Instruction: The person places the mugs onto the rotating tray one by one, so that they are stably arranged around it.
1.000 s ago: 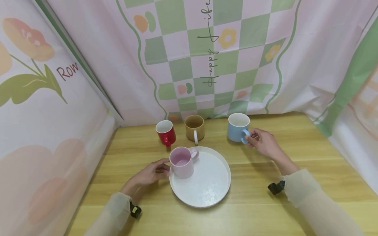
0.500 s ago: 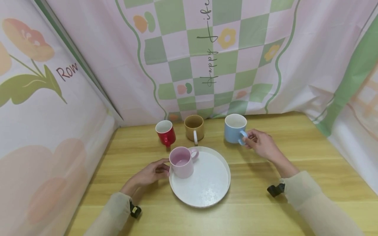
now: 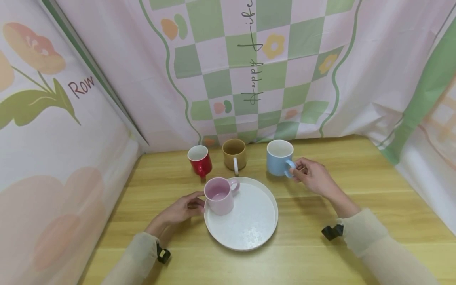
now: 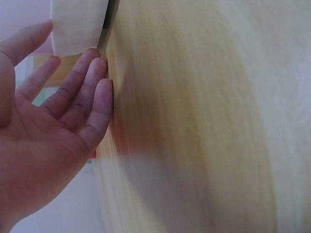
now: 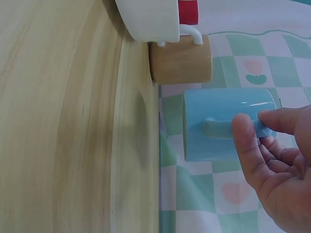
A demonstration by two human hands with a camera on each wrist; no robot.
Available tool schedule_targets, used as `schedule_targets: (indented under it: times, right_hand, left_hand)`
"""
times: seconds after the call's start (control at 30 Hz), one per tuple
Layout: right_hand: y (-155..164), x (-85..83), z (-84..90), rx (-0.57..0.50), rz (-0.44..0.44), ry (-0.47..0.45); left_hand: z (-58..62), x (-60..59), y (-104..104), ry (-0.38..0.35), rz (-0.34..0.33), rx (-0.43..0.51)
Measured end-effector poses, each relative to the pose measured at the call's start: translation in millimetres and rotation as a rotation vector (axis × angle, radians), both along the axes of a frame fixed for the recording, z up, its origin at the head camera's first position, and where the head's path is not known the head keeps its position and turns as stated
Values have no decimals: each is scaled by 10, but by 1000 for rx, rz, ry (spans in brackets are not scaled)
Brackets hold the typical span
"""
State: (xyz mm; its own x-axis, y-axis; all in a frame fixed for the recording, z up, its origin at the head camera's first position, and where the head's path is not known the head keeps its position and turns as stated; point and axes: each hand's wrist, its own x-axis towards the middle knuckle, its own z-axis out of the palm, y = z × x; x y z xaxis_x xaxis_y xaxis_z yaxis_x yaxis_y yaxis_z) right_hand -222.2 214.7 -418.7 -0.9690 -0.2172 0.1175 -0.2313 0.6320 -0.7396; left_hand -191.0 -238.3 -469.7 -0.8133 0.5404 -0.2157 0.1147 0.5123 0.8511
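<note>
My right hand (image 3: 295, 171) pinches the handle of a light blue mug (image 3: 279, 158) between thumb and fingers. In the right wrist view the hand (image 5: 256, 125) holds the blue mug (image 5: 228, 124) a little above the wooden table, upright, just behind the white round tray (image 3: 249, 229). A pink mug (image 3: 219, 196) stands in the tray's left part, handle pointing back right. Relaxed and with straight fingers, my left hand (image 3: 194, 205) lies on the table against the tray's left edge, close to the pink mug. The left wrist view shows the left hand's fingers (image 4: 92, 92) beside the tray's wall (image 4: 77, 24).
A red mug (image 3: 200, 160) and a brown mug (image 3: 234, 154) with a white handle stand behind the tray near the back curtain. Printed curtains close off the wooden table (image 3: 356, 190) at the back, left and right. The brown mug (image 5: 181, 60) is close to the blue one.
My right hand has carried the blue mug to the left and slightly nearer, toward the tray. The left hand and the pink mug have stayed still.
</note>
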Motion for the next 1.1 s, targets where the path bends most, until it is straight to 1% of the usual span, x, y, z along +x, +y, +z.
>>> schedule_targets:
  times: [0.33,0.53,0.83,1.1]
  right_hand:
    - [-46,47,20,3,12,13]
    - [-73,76,29,31,8,20]
    - [-131,153,64,3,44,25]
    - [-177,198,55,-19,72,18]
  left_hand:
    - [-11,-6,-3,19,-12,-7]
    - [-10,-5,-8,15,-14,3]
    - [-21,-7,-20,15,-14,16]
    - [-20,-6,-28,5,-12,24]
